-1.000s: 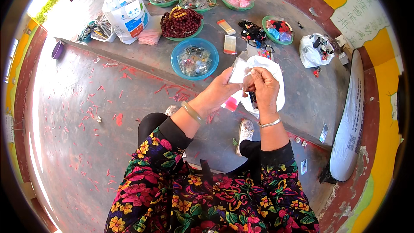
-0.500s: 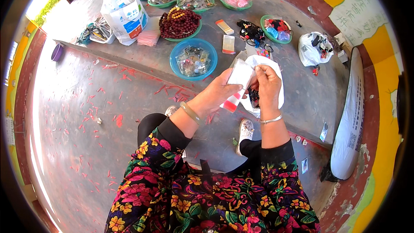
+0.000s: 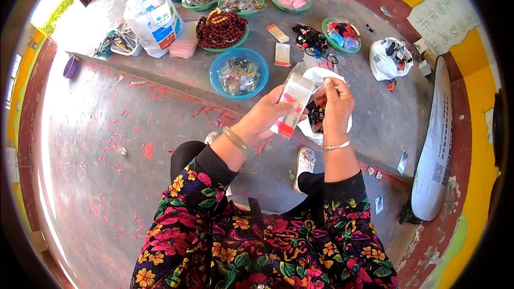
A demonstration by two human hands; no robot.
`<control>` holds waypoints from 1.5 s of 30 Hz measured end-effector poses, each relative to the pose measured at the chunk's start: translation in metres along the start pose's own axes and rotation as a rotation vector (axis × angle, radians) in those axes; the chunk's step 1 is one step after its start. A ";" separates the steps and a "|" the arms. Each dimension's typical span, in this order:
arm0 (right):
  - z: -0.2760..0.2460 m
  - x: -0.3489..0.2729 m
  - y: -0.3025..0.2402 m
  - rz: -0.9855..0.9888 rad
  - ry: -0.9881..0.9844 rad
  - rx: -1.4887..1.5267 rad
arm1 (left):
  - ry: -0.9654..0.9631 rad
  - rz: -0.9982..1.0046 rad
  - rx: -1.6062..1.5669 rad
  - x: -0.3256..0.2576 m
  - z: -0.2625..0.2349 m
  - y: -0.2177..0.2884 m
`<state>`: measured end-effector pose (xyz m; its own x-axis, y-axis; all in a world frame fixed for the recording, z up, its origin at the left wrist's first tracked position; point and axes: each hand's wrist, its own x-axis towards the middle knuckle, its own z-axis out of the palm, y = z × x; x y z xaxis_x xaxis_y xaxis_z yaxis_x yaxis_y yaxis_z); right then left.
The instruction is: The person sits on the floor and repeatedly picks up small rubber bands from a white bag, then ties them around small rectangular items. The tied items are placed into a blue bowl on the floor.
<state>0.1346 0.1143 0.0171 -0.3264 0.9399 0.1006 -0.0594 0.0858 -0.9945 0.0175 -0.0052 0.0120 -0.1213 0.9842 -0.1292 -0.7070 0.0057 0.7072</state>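
Your left hand (image 3: 267,112) grips one flat, clear plastic packet banded in red (image 3: 301,86), held above one white plastic bag (image 3: 313,136). Its long axis slants from upper right to lower left, the red end pointing back toward you. Your right hand (image 3: 335,101) curls beside it, though whether it pinches anything you cannot tell. Two flat, orange-and-white rectangular packets (image 3: 283,55) lie beyond.

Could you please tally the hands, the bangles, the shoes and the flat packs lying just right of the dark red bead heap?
Hands: 2 (left hand, right hand)
Bangles: 2 (pale bangle, silver bangle)
Shoes: 2 (left shoe, partly hidden; right shoe)
Flat packs: 2 (upper pack, lower pack)
Total: 8
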 end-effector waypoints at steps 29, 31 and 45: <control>-0.045 0.013 -0.014 0.269 0.106 0.478 | 0.487 -0.202 0.137 0.059 -0.110 -0.144; -0.045 0.013 -0.014 0.285 0.074 0.488 | 0.561 -0.098 0.170 0.068 -0.109 -0.130; -0.033 0.005 -0.012 0.349 -0.068 0.421 | 0.348 0.127 0.077 0.043 -0.017 -0.044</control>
<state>0.1648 0.1288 0.0286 -0.4538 0.8640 -0.2181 -0.3042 -0.3803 -0.8734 0.0315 0.0343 -0.0360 -0.4436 0.8589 -0.2561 -0.6181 -0.0862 0.7814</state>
